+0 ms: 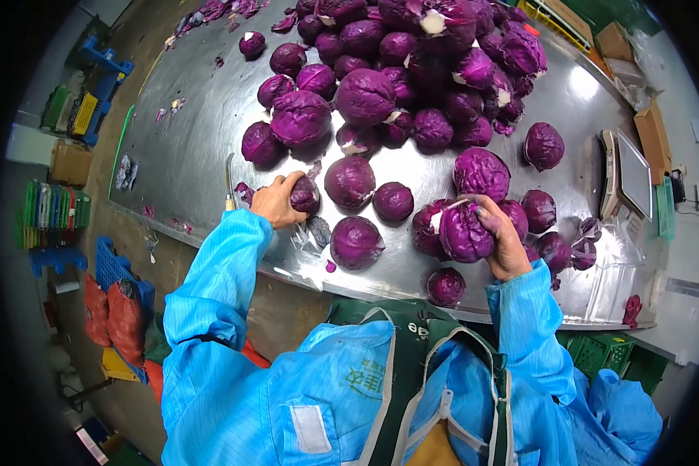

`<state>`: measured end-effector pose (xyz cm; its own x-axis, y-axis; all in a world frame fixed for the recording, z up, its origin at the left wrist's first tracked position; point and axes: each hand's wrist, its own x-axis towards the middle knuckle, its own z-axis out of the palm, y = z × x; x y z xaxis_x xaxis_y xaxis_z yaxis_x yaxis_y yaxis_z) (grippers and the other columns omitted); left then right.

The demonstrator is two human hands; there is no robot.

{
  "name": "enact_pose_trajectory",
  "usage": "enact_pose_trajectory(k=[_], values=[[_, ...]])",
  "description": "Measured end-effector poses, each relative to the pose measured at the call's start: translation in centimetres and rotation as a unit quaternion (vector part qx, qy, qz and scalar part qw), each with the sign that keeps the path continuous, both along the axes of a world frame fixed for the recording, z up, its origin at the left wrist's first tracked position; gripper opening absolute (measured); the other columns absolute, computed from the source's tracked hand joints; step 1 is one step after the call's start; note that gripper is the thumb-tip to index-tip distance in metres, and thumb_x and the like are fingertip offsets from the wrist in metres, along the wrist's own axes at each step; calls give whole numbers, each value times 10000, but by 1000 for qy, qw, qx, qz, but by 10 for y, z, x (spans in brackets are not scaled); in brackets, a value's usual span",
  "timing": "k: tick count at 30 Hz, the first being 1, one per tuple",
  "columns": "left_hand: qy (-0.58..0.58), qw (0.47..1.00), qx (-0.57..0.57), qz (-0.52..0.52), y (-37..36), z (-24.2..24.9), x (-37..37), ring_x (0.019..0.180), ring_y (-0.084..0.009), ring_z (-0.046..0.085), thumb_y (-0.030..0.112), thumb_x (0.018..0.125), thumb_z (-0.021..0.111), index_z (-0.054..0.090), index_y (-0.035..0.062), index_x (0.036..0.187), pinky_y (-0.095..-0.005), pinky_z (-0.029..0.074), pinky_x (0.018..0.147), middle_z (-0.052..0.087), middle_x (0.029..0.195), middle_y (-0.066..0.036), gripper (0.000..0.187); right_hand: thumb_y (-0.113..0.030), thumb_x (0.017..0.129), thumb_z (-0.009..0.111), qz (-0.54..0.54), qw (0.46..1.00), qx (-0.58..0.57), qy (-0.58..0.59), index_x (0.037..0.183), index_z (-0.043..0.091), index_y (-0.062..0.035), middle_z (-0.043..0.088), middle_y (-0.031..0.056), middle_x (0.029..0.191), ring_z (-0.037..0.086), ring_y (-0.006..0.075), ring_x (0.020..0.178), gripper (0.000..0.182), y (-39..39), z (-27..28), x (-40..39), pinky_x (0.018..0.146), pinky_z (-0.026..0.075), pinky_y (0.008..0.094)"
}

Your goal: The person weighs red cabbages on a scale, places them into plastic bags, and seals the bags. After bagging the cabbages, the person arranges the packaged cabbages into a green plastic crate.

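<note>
My left hand is wrapped round a small red cabbage near the front left of the metal table. At the right, my right hand holds a larger red cabbage by its right side, with another cabbage touching it on the left. Between the hands lie loose cabbages, among them a round one and one near the front edge. A curved knife rests just left of my left hand.
A big heap of red cabbages covers the back middle. A scale stands at the right edge. Leaf scraps lie at the left. Crates and red sacks are below the table.
</note>
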<state>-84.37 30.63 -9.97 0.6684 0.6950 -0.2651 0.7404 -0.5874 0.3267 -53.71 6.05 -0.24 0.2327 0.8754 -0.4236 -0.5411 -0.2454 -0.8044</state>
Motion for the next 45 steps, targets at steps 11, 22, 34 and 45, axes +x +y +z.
enact_pose_trajectory(k=[11,22,34,45], values=[[-56,998,-8,3,10,11,24,1061,-353,546,324,606,781,379,184,1314,-421,455,890,524,1200,-144,826,-147,844,532,40,998,22,41,1166,477,13,550,91,1062,559,152,982,365,52,7,-4,887,460,289],[-71,979,28,-191,-18,51,129,837,-331,624,386,710,713,473,98,1199,-418,516,699,470,1203,-115,616,-163,863,493,-45,995,-4,86,1229,437,11,566,106,1126,576,195,1042,410,36,-28,2,919,473,341],[-47,973,55,221,98,7,-10,1045,-354,563,428,583,808,332,70,1345,-411,450,903,484,1245,-197,967,-267,883,523,-178,978,5,109,1247,449,6,560,129,1165,567,233,1057,462,5,-16,6,979,418,374],[-261,918,-22,298,100,-27,-34,980,-296,581,315,585,818,392,41,1271,-365,452,878,567,1109,-173,852,-203,892,490,-143,985,-7,100,1223,467,-19,569,104,1155,580,215,1052,380,31,-22,10,927,476,382]])
